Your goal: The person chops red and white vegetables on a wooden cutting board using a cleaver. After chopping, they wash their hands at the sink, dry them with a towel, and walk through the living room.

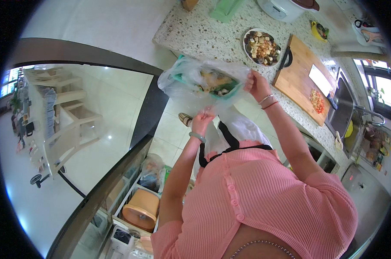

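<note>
Hanging between two hands, a thin clear bag [191,82] is held open just past the edge of the table [204,34]. The right hand [256,85] is closed on the bag's rim at the right side, pinching the plastic. The left hand [202,121] is closed on the rim at the near side, lower down. A green tub [230,88] is seen inside the bag, and food scraps [212,81] are piled in the tub. The bag is stretched around the tub on all sides.

A bracelet is worn on each wrist. A pink top [256,203] is worn by the person.

On the table, a plate [262,47] full of cut food is set just beside a wooden board [301,77]. A small heap of chopped bits [317,100] is left on the board, near a white knife blade [320,80]. A sink [342,112] is placed past the board, at the right. A white cooker [286,8] is set at the far end of the table.

On the floor at the left, a round orange lid [140,210] is seen on a low rack.
</note>
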Tool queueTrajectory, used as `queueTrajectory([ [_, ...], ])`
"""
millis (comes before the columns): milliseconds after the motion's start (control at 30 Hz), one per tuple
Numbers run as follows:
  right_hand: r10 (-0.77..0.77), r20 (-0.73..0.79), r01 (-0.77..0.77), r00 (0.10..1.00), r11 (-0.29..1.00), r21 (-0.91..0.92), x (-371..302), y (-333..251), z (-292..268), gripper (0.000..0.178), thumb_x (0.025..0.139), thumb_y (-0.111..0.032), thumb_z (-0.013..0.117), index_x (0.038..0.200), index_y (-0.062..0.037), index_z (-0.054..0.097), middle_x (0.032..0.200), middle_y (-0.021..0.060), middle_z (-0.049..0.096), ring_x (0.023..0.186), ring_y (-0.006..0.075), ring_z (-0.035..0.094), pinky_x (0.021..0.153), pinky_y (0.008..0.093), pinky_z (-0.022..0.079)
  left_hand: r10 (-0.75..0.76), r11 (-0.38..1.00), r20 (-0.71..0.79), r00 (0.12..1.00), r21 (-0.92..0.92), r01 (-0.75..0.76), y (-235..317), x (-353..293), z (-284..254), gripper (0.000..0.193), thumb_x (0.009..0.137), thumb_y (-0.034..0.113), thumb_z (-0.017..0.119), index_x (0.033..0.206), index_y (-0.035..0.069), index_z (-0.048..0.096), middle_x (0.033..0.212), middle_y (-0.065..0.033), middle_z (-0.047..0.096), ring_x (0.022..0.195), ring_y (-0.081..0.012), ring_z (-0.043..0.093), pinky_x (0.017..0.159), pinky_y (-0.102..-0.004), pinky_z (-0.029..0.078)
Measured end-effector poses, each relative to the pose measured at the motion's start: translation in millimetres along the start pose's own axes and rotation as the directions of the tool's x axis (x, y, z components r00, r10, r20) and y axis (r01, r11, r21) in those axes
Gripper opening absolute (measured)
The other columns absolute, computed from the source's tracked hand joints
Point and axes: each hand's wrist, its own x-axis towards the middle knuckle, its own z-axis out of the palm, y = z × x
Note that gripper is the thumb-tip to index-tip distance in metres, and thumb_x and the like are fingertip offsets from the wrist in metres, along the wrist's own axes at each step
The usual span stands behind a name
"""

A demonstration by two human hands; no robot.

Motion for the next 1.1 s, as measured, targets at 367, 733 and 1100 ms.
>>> queueTrajectory([
  [367, -0.468, 0.388, -0.152, 0.794, -0.77, -0.62, 40.3, 18.8, 179.0, 0.038, 0.089, -0.036, 0.062, 0.116, -0.0093, 0.063, 0.111, 0.0112, 0.064, 0.105, 0.0304, 0.059, 0.092, 0.0438, 0.045, -0.463, 0.856, -0.054, 0.885, -0.285, 0.431, 100.0, -25.6, -2.8, 0.054, 0.095, 0.045, 0.056, 0.132, 0.007, 0.045, 0.123, -0.0133, 0.057, 0.086, -0.0253, 0.069, 0.062, -0.0375, 0.056],
  [733, -0.498, 0.331, -0.086, 0.802, -0.643, -0.761, 88.5, 20.9, 163.6, 0.022, 0.091, -0.031, 0.057, 0.092, -0.0161, 0.072, 0.086, 0.0127, 0.069, 0.079, 0.0346, 0.066, 0.069, 0.0469, 0.053, -0.181, 0.978, -0.096, 0.979, 0.089, 0.189, 114.5, 0.9, 22.2, 0.045, 0.102, 0.037, 0.04, 0.111, -0.004, 0.058, 0.083, -0.0144, 0.071, 0.051, -0.0199, 0.066, 0.04, -0.0267, 0.046],
  [1100, -0.233, 0.003, -0.086, 0.973, -0.372, -0.924, 112.4, -36.1, 146.8, 0.031, 0.085, -0.038, 0.068, 0.107, -0.0175, 0.073, 0.095, 0.011, 0.07, 0.078, 0.026, 0.064, 0.074, 0.0362, 0.051, -0.284, 0.959, 0.061, 0.957, 0.006, 0.285, 98.4, -4.1, -12.4, 0.045, 0.097, 0.038, 0.054, 0.122, 0.002, 0.057, 0.098, -0.0128, 0.071, 0.057, -0.0186, 0.068, 0.043, -0.0255, 0.049],
])
